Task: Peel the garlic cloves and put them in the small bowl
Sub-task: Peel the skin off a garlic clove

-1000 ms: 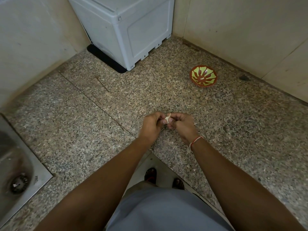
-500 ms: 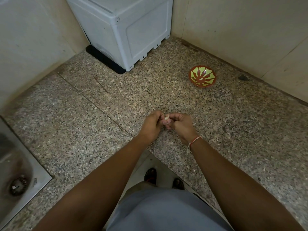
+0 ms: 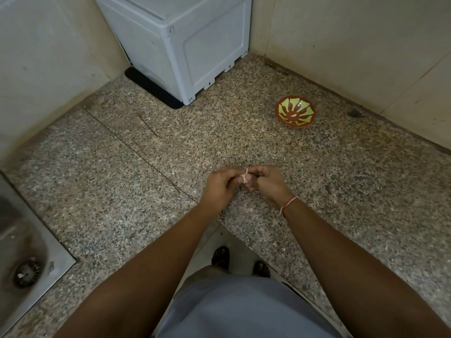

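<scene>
Both hands, left hand (image 3: 218, 186) and right hand (image 3: 266, 182), are pinched on one small pale garlic clove (image 3: 244, 177); the red-and-green painted bowl (image 3: 295, 111) is seen at one o'clock, nearer the right hand.

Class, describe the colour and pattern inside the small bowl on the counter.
The small bowl is reddish-brown with light green patches fanning outward, seen in the head view.

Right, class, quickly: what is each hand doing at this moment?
Left hand: fingers curled, pinching the garlic clove.
Right hand: fingers curled, also pinching the same garlic clove, at its skin.
</scene>
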